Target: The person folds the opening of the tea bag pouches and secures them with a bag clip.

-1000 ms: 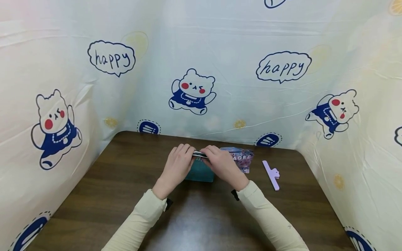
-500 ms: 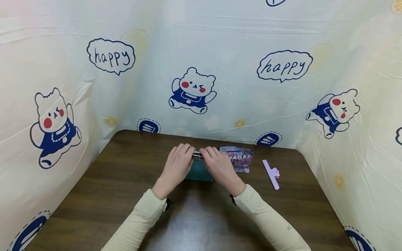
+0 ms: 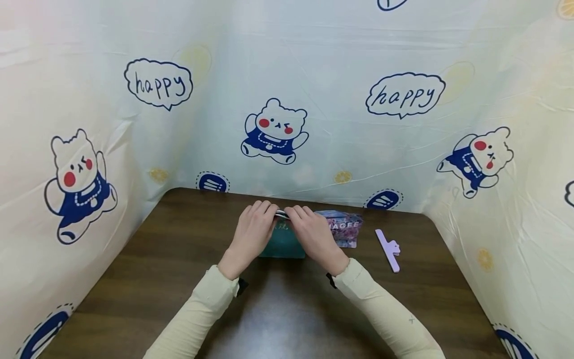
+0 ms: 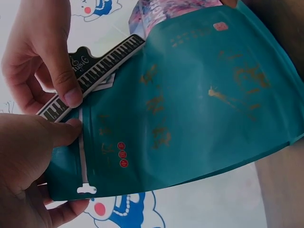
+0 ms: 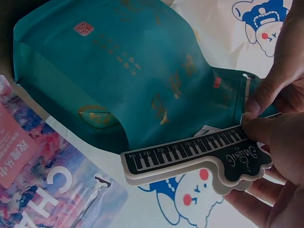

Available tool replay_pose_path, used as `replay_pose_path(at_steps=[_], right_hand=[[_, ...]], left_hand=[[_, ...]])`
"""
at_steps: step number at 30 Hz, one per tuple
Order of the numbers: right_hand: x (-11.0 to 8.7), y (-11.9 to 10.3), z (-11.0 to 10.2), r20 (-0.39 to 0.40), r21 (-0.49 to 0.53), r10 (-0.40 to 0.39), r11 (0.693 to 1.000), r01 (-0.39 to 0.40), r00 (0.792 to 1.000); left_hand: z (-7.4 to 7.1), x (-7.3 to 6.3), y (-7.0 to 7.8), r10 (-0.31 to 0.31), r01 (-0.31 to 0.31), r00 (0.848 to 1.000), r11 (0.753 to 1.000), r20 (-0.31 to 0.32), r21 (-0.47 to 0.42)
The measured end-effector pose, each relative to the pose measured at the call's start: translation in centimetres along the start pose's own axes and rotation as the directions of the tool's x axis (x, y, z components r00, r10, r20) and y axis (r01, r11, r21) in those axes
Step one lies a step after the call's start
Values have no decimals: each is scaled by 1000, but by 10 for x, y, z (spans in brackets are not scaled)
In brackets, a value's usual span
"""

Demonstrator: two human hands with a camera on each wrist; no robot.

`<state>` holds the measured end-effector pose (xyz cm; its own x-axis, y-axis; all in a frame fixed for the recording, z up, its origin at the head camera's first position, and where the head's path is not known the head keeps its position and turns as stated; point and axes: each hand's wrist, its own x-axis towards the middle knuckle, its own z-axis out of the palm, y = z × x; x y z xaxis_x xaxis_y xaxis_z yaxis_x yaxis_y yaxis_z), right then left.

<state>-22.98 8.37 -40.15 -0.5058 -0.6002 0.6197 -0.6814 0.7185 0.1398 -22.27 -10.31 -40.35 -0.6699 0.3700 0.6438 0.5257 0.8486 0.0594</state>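
A teal pouch (image 4: 190, 104) with gold characters stands on the table between both hands. My left hand (image 3: 254, 228) pinches its top edge, thumb near the seal strip, as the left wrist view shows. In my right hand (image 3: 311, 233) is a bag clip (image 5: 187, 152) with a black-and-white piano-key pattern and the word "Music" on its grip tab. The right fingers (image 5: 254, 199) and thumb are around that tab. The clip slants across the pouch's upper side edge, one end close to the left fingertips. In the head view the hands cover most of the clip.
Just right of the right hand lies a purple-pink printed pouch (image 3: 345, 229). Farther right, a lilac bag clip (image 3: 387, 250) lies on the brown wooden table (image 3: 179, 259). A pale cloth (image 3: 287, 65) with cartoon bears hangs around the table's back and sides.
The right hand has shifted slightly left, toward the left hand. Both hands sit a little higher, and more of the teal pouch's front and print shows. The purple-pink pouch and lilac clip stay in place.
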Motion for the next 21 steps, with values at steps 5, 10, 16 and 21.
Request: replay_pose_path(at_steps=[5, 10, 16, 21], right_hand=[[6, 4, 4, -1, 11, 5, 1000, -5, 1000], [13, 8, 9, -12, 51, 11, 999, -10, 1000], [21, 13, 16, -11, 73, 46, 996, -45, 999], [25, 17, 24, -14, 103, 84, 991, -82, 996]], left_hand=[[0, 7, -5, -13, 13, 1000, 1000, 7, -8], [1, 14, -11, -24, 24, 1000, 999, 8, -27], [6, 23, -19, -16, 16, 1000, 999, 7, -30], [13, 30, -26, -15, 14, 1000, 999, -10, -52]])
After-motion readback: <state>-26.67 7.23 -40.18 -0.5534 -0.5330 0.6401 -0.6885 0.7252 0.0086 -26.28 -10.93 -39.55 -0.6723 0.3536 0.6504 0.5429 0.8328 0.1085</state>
